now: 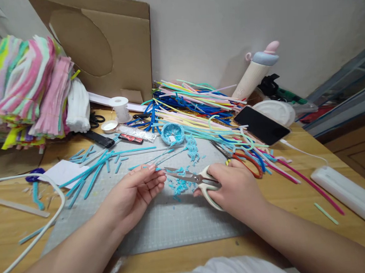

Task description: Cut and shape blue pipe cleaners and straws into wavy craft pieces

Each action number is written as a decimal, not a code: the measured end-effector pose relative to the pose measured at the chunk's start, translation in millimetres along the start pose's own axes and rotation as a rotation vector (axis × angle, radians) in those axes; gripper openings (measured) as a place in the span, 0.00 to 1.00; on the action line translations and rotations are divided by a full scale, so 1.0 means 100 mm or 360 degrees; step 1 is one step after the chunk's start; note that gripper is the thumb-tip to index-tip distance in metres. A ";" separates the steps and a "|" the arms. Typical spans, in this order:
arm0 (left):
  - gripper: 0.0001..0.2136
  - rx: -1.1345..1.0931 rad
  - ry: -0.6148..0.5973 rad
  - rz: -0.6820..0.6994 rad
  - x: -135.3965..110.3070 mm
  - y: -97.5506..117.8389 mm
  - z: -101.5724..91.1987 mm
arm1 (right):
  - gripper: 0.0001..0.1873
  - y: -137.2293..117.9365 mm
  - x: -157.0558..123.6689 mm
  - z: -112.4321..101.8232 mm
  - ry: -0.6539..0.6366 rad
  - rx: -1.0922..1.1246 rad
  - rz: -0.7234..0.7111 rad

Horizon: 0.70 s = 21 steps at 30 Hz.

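Note:
My left hand (139, 187) pinches a thin blue pipe cleaner (153, 167) between thumb and forefinger. From the right, my right hand (234, 182) grips the white handles of a pair of scissors (197, 178). The parted blades point left, their tips close to the left fingertips and the pipe cleaner. Beneath the blades, blue fuzz trimmings (182, 186) lie on the grey cutting mat (175, 230). Just beyond stand a round blue bowl-shaped piece (172, 134) and a wavy blue strip (192, 148).
Cut blue pipe cleaners (92, 171) lie left on the mat. Behind is a heap of coloured pipe cleaners (196, 107). Orange-handled scissors (251, 163) and a phone (261, 125) sit right, near a white power strip (347, 193). A white cable (61, 195) arcs at left.

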<state>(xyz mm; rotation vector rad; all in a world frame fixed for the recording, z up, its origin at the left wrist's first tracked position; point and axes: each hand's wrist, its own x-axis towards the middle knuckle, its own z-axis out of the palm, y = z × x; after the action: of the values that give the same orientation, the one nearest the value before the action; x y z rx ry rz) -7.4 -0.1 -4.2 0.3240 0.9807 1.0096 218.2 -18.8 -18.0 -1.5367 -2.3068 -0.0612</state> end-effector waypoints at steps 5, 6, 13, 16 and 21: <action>0.07 0.0047 -0.0024 0.0013 0.00 0.00 0.00 | 0.13 0.00 0.00 0.00 0.0011 0.0000 -0.0003; 0.06 0.0072 -0.0040 0.0035 0.00 0.00 0.00 | 0.13 -0.01 -0.01 -0.01 0.0016 -0.0006 -0.0003; 0.04 0.0336 -0.0019 0.0367 0.02 0.00 0.00 | 0.17 0.03 0.02 -0.02 0.0072 -0.0005 0.0095; 0.07 0.0572 0.0043 0.0603 0.00 0.01 0.02 | 0.19 0.07 0.04 -0.06 0.0106 0.0018 0.0149; 0.06 0.1009 0.0200 0.0924 -0.06 0.02 0.04 | 0.15 0.01 0.02 -0.12 0.0090 0.0119 0.0177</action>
<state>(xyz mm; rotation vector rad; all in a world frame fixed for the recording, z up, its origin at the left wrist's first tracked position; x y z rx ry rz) -6.1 -3.2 2.3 1.1310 1.3504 1.2243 221.5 -19.3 -6.1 -1.6015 -2.1515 0.0103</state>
